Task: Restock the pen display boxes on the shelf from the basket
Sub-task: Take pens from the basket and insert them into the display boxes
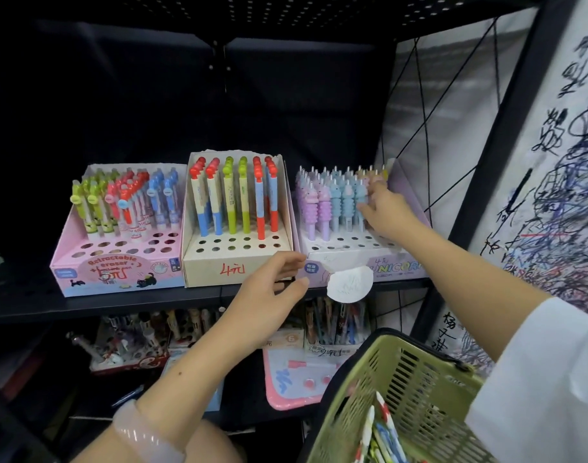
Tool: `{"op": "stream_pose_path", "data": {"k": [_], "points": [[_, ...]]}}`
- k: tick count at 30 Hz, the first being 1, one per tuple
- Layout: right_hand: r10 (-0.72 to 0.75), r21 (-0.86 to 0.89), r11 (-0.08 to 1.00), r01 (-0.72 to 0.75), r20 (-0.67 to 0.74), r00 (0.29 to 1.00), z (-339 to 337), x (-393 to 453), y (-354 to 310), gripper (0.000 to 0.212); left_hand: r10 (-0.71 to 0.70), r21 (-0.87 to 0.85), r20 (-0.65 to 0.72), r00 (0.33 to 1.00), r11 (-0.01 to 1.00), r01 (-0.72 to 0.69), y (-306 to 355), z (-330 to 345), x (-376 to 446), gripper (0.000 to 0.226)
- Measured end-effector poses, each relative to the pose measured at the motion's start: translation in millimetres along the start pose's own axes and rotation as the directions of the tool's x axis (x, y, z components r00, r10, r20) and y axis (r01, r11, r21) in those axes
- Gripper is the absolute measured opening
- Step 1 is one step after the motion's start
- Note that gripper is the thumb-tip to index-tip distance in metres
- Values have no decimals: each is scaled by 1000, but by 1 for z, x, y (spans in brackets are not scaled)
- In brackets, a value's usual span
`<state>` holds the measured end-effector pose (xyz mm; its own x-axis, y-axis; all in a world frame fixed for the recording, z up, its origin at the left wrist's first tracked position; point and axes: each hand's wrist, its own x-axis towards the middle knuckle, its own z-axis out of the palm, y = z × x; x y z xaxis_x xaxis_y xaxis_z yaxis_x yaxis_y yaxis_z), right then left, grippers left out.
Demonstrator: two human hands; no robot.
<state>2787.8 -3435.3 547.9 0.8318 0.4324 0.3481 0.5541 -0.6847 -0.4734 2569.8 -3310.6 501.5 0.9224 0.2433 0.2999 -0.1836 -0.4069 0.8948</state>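
Three pen display boxes stand on the black shelf [152, 304]: a pink eraser-pen box [119, 269] on the left, a cream box [219, 265] in the middle, and a lilac unicorn box [396, 262] on the right. My right hand [388, 213] reaches into the right end of the unicorn box and pinches a pale pink unicorn pen [377, 178] standing among the back rows. My left hand [269, 285] hovers with loosely curved fingers at the front, where the cream and unicorn boxes meet, holding nothing. A green basket [406, 379] with several pens hangs at lower right.
Front-row holes in all three boxes are unfilled. A round white sticker [349, 284] hangs off the unicorn box front. The lower shelf holds more pen boxes [336, 325] and a pink board [292, 372]. A scribbled white test sheet [553, 182] covers the right side panel.
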Motion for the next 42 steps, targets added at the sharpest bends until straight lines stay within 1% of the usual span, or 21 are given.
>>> {"op": "stream_pose_path", "data": {"k": [2,5,7,9,11,13,15,16,18,20,22,24,25,28,30,31,34,35,36,39,42], "points": [[-24,-3,1000,23,-52,998,-6,-13,1,39,-4,4,4,1000,1000,4,0,0,-2,28],[-104,94,988,119,-150,983,-13,-47,-3,29,-8,-16,21,1000,1000,8,-8,4,-11,30],[-218,130,966,224,-60,974,-13,-79,-4,23,-42,-6,61,997,999,42,-20,13,-22,29],[-353,67,935,349,46,935,-10,-114,2,20,-97,9,128,987,995,96,-34,26,-36,30],[-421,2,907,422,48,906,-5,-144,18,19,-134,46,209,969,991,127,-47,41,-49,29],[-340,36,940,338,61,939,8,-171,41,19,-141,104,296,945,988,115,-53,56,-60,30],[-166,68,986,155,226,960,33,-194,70,20,-157,139,353,922,984,115,-56,69,-69,31],[-65,29,998,58,345,936,50,-205,87,22,-167,165,380,910,980,111,-58,76,-73,33],[139,-111,990,-93,549,824,85,-225,122,25,-187,232,437,880,969,91,-63,91,-78,42],[300,-206,954,-217,668,681,117,-242,150,28,-201,296,480,854,953,58,-67,102,-81,47],[398,-222,909,-352,713,578,145,-254,168,50,-209,347,498,842,938,28,-72,108,-83,49],[469,-251,867,-430,702,537,168,-264,177,74,-200,366,504,840,931,2,-76,110,-84,47],[492,-280,861,-424,669,557,178,-270,178,77,-194,364,499,845,931,-1,-78,110,-84,47],[494,-313,869,-383,540,681,196,-283,176,58,-165,342,469,867,940,-6,-79,110,-84,45],[487,-348,872,-345,537,689,196,-286,175,55,-154,338,461,874,941,-12,-79,111,-85,44],[480,-359,876,-322,584,655,194,-287,175,57,-152,341,458,876,940,-15,-79,111,-85,44],[441,-331,895,-300,763,473,189,-291,175,76,-146,344,438,887,939,-15,-79,113,-86,43],[436,-340,897,-283,782,445,189,-294,175,82,-146,342,434,889,940,-12,-78,113,-87,43],[438,-354,898,-262,780,447,190,-298,174,84,-147,336,431,890,942,-8,-78,113,-87,42],[470,-400,881,-252,694,545,199,-307,168,67,-143,317,425,894,949,1,-78,113,-88,41],[467,-360,884,-300,620,631,199,-310,167,47,-147,303,426,893,953,12,-78,112,-89,40]]}}
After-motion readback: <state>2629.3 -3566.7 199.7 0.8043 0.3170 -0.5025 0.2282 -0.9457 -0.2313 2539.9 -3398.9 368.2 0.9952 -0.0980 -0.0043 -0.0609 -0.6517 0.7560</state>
